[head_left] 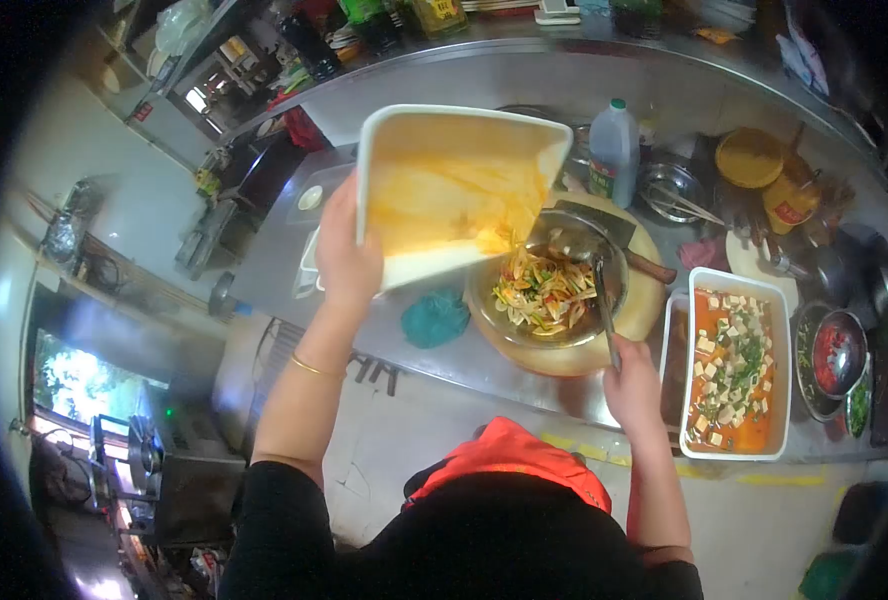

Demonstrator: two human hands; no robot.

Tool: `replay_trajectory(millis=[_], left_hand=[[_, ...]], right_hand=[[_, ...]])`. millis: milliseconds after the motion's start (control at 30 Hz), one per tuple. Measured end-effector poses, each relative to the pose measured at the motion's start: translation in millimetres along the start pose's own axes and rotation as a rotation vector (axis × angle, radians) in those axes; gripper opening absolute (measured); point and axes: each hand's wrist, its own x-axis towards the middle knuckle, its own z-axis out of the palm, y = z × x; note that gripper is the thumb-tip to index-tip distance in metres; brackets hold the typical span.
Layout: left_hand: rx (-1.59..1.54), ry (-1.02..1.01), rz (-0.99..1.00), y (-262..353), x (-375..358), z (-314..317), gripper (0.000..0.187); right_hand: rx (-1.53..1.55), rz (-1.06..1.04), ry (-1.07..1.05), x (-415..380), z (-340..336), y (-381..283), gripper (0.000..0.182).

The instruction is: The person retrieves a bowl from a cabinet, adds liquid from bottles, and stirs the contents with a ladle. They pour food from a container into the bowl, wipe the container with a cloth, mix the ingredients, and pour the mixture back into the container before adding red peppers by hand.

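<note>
While left hand (pixel 347 262) fingers grip the tilted tray (pixel 454 190), right hand (pixel 632 385) fingers clasp tongs (pixel 604 300)

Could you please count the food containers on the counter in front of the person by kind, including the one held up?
White rectangular trays: 2, the sauce-stained empty tray tipped up by the left hand, and the tray of tofu in red sauce.
Round glass bowl of shredded salad: 1.
Clear plastic jug with green cap: 1.
Total: 4.

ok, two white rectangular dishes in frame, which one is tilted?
The white dish held up in the left hand, tipped over the glass bowl. The tofu dish sits flat on the counter.
</note>
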Motion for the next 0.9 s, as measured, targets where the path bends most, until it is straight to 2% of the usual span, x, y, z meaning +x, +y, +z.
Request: replay_trajectory(millis=[33,167,200,233,300,333,400,467,567,633,667,700,833,900], left_hand=[[-0.015,-0.003,-0.097,-18,-9,3,0.060],[-0.761,-0.067,-0.939,-87,-66,14,0.064],[-0.914,-0.059,-1.122,-109,-89,16,0.067],[-1.066,-0.047,-1.305,-126,-109,16,0.070],[-1.372,-0.046,-1.469,-146,-144,7,0.068],[-1.516,-0.045,-1.552,-156,-163,-3,0.067],[-0.915,-0.303,-0.769,-172,-203,-43,0.057],[-0.868,-0.326,-0.675,-196,-226,-78,0.049],[-1.618,0.103,-1.529,-231,-236,-118,0.044],[-1.292,0.272,-1.623,-224,-214,-159,0.044],[-1.228,0.330,-1.613,-238,-230,-172,0.044],[-1.164,0.388,-1.603,-257,-251,-192,0.044],[-0.969,0.355,-1.669,-271,-322,-272,0.047],[-0.783,0.425,-1.744,-233,-312,-272,0.043]], right_hand=[[-0.094,0.060,-0.082,2,-9,-12,0.047],[-0.460,0.052,-0.164,11,-9,-23,0.048],[-0.662,-0.084,-0.033,10,-3,-21,0.047],[-0.648,-0.148,0.067,11,-4,-34,0.046],[-0.602,-0.278,0.250,12,-2,-67,0.044],[-0.512,-0.307,0.237,9,7,-77,0.043],[-0.318,-0.353,0.191,-2,32,-95,0.042],[-0.069,-0.386,0.077,-8,73,-128,0.037],[0.105,-0.527,-0.070,9,149,-168,0.037],[0.152,-0.556,-0.146,31,208,-187,0.036],[0.165,-0.562,-0.180,45,239,-191,0.035],[0.040,-0.530,-0.209,62,262,-199,0.038],[-0.263,-0.411,-0.194,80,329,-201,0.051],[-0.323,-0.394,-0.270,77,342,-195,0.054]])
